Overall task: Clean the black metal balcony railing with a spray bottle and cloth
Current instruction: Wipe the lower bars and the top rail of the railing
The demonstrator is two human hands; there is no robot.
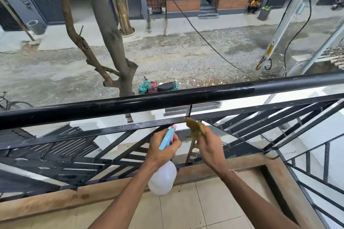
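two forearms reach over the tiled balcony floor toward the black metal railing.

the left hand has its fingers curled round the neck of a spray bottle, its blue-and-pink nozzle aimed at the flat rail under the round top bar. the right hand, just beside it, grips an olive-green cloth whose tip touches that flat rail. a street with a tree lies below.

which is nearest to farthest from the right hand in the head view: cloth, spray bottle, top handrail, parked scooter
1. cloth, in the right hand's own grip.
2. spray bottle, just to its left, held by the left hand.
3. top handrail, above and beyond.
4. parked scooter, far below on the street.
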